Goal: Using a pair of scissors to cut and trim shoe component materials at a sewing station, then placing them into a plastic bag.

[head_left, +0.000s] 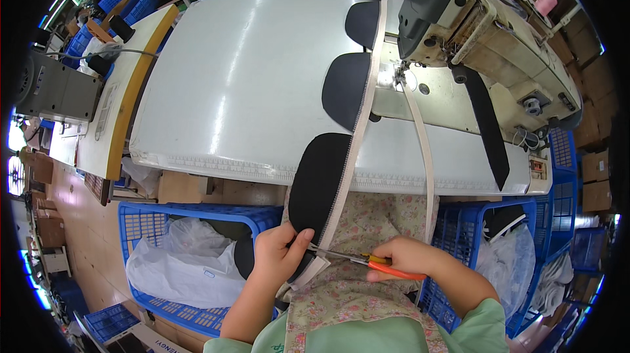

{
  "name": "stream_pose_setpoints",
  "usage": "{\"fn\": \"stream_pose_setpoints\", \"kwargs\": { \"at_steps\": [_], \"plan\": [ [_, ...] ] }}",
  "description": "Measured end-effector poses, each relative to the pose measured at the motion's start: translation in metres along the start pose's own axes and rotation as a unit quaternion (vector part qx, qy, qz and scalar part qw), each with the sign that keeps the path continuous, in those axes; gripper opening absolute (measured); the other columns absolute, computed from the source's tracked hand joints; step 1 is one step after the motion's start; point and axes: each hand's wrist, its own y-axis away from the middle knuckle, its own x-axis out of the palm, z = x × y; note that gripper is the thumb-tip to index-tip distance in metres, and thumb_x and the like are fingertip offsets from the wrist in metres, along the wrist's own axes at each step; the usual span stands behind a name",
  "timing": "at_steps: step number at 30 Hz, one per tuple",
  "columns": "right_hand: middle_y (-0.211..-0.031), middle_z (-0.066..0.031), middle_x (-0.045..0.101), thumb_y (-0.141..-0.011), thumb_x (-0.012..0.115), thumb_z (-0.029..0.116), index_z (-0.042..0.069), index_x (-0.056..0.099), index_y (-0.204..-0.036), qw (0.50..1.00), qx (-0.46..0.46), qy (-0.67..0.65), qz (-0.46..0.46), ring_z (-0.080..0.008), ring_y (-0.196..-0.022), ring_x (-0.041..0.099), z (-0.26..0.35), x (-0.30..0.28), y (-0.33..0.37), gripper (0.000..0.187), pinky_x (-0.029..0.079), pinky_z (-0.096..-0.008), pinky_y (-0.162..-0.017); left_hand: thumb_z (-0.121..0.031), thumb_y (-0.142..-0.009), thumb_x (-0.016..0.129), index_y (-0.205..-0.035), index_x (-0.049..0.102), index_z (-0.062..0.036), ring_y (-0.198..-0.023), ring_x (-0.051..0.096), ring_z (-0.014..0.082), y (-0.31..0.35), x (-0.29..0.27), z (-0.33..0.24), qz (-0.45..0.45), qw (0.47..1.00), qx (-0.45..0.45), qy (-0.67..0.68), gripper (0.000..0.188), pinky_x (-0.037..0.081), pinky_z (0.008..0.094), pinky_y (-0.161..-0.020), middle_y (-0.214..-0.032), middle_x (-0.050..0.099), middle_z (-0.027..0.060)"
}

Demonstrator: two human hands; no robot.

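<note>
My left hand [277, 252] pinches a rounded black fabric piece [319, 172] near its lower end, in front of my floral apron [367, 297]. Along that piece's right edge runs a stitched beige binding tape [355, 143], which joins it to more black pieces [345, 89] farther back on the table. In my right hand [405, 256] is a pair of scissors [397, 270] with orange handles. Its blades point left and lie across the tape beside my left fingers; whether they are parted is too small to tell.
A sewing machine [485, 35] stands at the right of the white table [216, 90]. Another beige strip [420, 136] hangs from its needle area over the front edge. Blue baskets [197, 207] flank me, holding plastic bags. A black strip [487, 130] lies at the right.
</note>
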Motion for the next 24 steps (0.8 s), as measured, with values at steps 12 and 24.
{"fn": "stream_pose_setpoints", "kwargs": {
  "at_steps": [12, 24],
  "plan": [
    [-0.074, -0.0027, 0.055, -0.079, 0.068, 0.016, 0.005, 0.048, -0.086, 0.884, -0.108, -0.357, -0.283, -0.0092, -0.067, 0.052, 0.021, 0.012, -0.047, 0.024, 0.043, -0.0252, -0.058, -0.018, -0.079, 0.066, -0.055, 0.052, -0.0016, -0.041, 0.046, 0.0247, 0.042, -0.032, 0.001, 0.07, 0.997, -0.025, 0.03, 0.032, 0.035, 0.0319, -0.041, -0.049, 0.048, 0.0113],
    [-0.073, -0.0059, 0.053, -0.078, 0.063, 0.009, 0.002, 0.05, -0.098, 0.898, -0.107, -0.305, -0.298, -0.0111, -0.065, 0.048, 0.018, 0.08, -0.085, 0.025, 0.042, -0.0264, -0.059, -0.021, -0.08, 0.059, -0.064, 0.056, 0.0028, -0.067, 0.055, 0.0254, 0.005, -0.013, 0.003, -0.073, 0.995, 0.068, 0.002, 0.029, 0.043, 0.0312, -0.059, -0.076, 0.056, 0.0118]
  ]
}}
